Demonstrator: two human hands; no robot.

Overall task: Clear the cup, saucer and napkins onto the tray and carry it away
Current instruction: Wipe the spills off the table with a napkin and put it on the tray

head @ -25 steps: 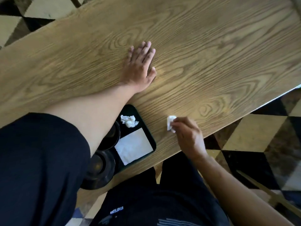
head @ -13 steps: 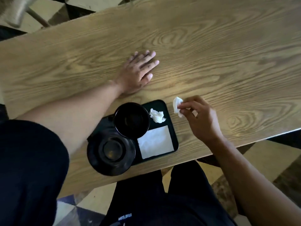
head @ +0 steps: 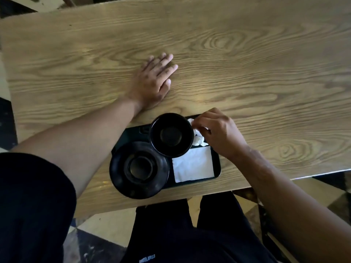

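Black tray (head: 217, 168) near the close edge of the surface, carrying everything. Black cup (head: 171, 134) upright at its far middle, inside dark and seemingly empty, though too dim to be sure. Black saucer (head: 139, 169) at the tray's left end, overhanging the rim toward the surface edge, its centre well bare. Flat white napkin (head: 193, 164) in the near right corner, square to the tray and just beside the saucer. Crumpled white napkin (head: 199, 140) in the far right corner, tight against the cup's right side. Right hand (head: 220, 132) over that corner, fingers curled down, grip closed in a pinch on a small white napkin scrap (head: 190, 121) right above the crumpled one, next to the cup rim. Left hand (head: 154, 81) flat on the bare wood beyond the tray, palm down, fingers straight and slightly spread, pointing away and to the right, grip apart and holding nothing; forearm stretched across from the lower left out of a dark sleeve (head: 34, 205). Surface (head: 266, 63) of light wood with bold oval grain. Below its near edge, dark trousers (head: 180, 234) and a floor (head: 106, 226) of cream and dark geometric tiles.
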